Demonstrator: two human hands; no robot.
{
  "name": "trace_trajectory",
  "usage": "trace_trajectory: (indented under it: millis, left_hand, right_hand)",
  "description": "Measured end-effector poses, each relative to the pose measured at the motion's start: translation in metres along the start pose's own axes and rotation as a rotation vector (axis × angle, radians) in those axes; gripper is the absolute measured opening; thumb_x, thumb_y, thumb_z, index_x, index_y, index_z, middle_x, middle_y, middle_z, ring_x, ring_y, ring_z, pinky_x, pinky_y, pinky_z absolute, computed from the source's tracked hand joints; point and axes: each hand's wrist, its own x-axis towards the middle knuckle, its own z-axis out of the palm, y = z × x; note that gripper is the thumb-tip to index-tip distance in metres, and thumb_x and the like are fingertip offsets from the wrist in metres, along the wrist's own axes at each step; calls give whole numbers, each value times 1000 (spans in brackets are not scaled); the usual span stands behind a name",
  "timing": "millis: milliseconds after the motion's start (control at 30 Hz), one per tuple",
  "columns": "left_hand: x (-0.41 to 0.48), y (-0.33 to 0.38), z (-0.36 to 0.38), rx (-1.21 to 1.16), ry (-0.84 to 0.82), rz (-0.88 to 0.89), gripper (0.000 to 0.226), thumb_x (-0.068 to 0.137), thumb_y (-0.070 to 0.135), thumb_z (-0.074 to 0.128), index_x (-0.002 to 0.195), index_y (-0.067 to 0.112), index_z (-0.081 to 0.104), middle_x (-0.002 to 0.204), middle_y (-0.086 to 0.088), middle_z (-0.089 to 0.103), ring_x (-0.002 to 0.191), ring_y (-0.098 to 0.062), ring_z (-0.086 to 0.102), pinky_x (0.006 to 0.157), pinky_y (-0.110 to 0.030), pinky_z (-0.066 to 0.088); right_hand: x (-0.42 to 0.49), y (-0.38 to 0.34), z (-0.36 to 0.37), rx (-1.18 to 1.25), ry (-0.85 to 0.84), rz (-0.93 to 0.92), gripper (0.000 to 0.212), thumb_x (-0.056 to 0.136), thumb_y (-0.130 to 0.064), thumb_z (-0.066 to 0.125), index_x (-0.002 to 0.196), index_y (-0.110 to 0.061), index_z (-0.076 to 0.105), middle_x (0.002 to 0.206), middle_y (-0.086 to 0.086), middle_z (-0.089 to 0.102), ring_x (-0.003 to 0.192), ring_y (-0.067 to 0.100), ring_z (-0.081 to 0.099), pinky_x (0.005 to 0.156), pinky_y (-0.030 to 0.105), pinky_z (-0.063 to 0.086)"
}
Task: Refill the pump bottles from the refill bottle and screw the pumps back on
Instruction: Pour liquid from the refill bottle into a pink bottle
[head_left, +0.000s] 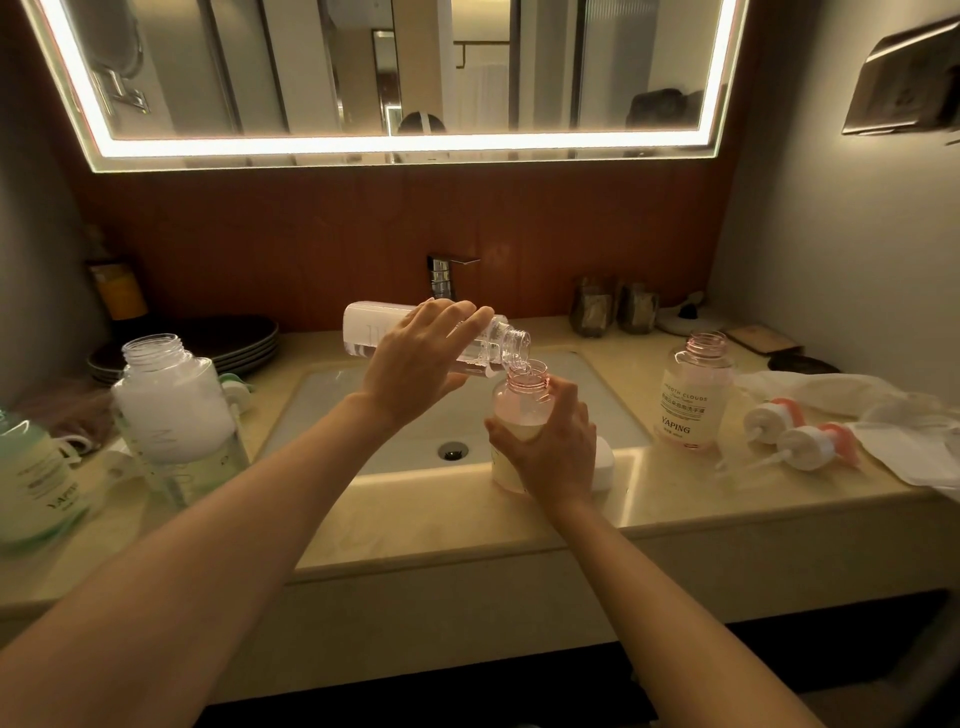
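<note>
At the sink's (597, 374) front rim, the left hand (415, 364) grips the refill bottle (363, 327) nearly level, mouth pointing right just above the open neck of the upright pump bottle (527, 384) the right hand (556, 441) clasps.

On the standing pink bottle (693, 395) at the right of the tabletop (675, 499) I read "SMOOTH CLOUDS" at the top of the label and "YAPING" in larger letters below. The small lines between them are illegible to me. The green bottle (36, 478) at far left seems to carry "YAPING" too, tilted. The refill bottle (374, 327) in my left hand (410, 364) shows only faint, unreadable marks. My right hand (550, 447) covers the held pink bottle (522, 410).
</note>
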Motion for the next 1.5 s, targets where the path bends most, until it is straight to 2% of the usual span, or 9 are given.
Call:
trace_trajectory:
  millis: [267, 400, 533, 767, 1267, 1367, 1500]
  left_hand:
    - [0, -1, 0, -4, -1, -4, 84, 52, 23, 89, 122, 9, 45, 111, -14, 62, 97, -30, 61, 71, -37, 55]
    - [1, 0, -1, 3, 9, 1, 83, 51, 23, 89, 121, 8, 48, 109, -14, 63, 95, -30, 61, 71, -36, 55]
    - [1, 0, -1, 4, 7, 3, 84, 52, 23, 89, 122, 9, 46, 110, -14, 63, 96, -30, 61, 73, -37, 55]
    - [0, 0, 0, 5, 12, -6, 88, 50, 23, 90, 123, 11, 43, 110, -12, 63, 96, -29, 61, 73, -36, 55]
    - [1, 0, -1, 2, 23, 4, 86, 50, 22, 89, 122, 11, 43, 109, -13, 63, 95, -29, 61, 73, -36, 55]
    - [1, 0, -1, -5, 25, 2, 86, 50, 22, 90, 122, 11, 43, 109, -13, 63, 96, -30, 61, 73, -36, 55]
    - [1, 1, -2, -1, 34, 11, 85, 49, 22, 90, 121, 9, 46, 108, -13, 63, 94, -29, 62, 73, -37, 55]
  right_hand:
    - [0, 2, 2, -3, 15, -10, 74, 65, -49, 76, 114, -27, 25, 119, 11, 57, 102, 26, 53, 86, 37, 42]
    - [0, 2, 1, -8, 9, -9, 76, 66, -49, 76, 121, -22, 32, 120, 11, 57, 104, 26, 53, 88, 37, 42]
    - [0, 1, 1, -3, 3, 1, 75, 66, -49, 77, 113, -30, 22, 121, 10, 57, 104, 26, 53, 88, 37, 41]
    - [1, 4, 3, -15, 22, -12, 74, 65, -49, 76, 115, -26, 27, 117, 9, 58, 102, 26, 53, 85, 36, 40]
    - [1, 4, 3, 4, 26, -28, 74, 65, -49, 76, 113, -28, 25, 116, 11, 58, 100, 27, 54, 84, 34, 39]
    - [0, 4, 2, 5, 23, -28, 74, 65, -48, 77, 113, -28, 24, 117, 12, 58, 101, 27, 54, 83, 31, 35]
    - [1, 3, 2, 2, 18, -23, 74, 65, -48, 77, 113, -27, 24, 117, 11, 58, 101, 26, 53, 84, 33, 37]
